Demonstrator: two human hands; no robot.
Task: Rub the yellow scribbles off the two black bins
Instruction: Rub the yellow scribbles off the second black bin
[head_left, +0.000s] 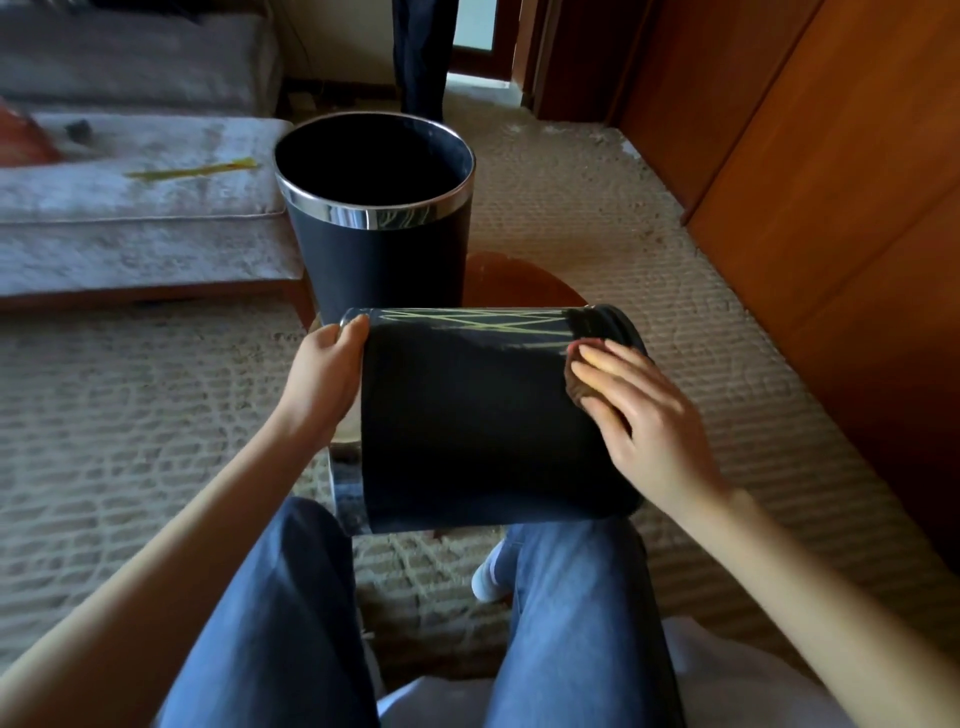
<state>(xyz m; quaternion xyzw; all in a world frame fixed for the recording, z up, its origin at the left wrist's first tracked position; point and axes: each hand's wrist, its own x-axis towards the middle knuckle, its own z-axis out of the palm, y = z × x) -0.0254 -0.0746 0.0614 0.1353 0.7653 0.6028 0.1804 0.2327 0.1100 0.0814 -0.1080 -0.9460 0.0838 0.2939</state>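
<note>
Sideways, the bin (467, 415) lies under right fingers (597, 364) — scribbles (470, 321) just beyond.

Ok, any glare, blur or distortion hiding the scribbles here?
Head view: wide-angle bending toward the edges, sofa soft. Head view: glare on the chrome rim of the upright bin; the tipped bin is dim, yet its yellow scribbles read clearly beside the right hand.

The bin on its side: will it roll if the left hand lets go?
Probably: the bin on its side is round, and the left hand gripping its rim seems to steady it. Its taper would likely curve the roll. It looks stiff: no dent under the right hand pressing the pad.
</note>
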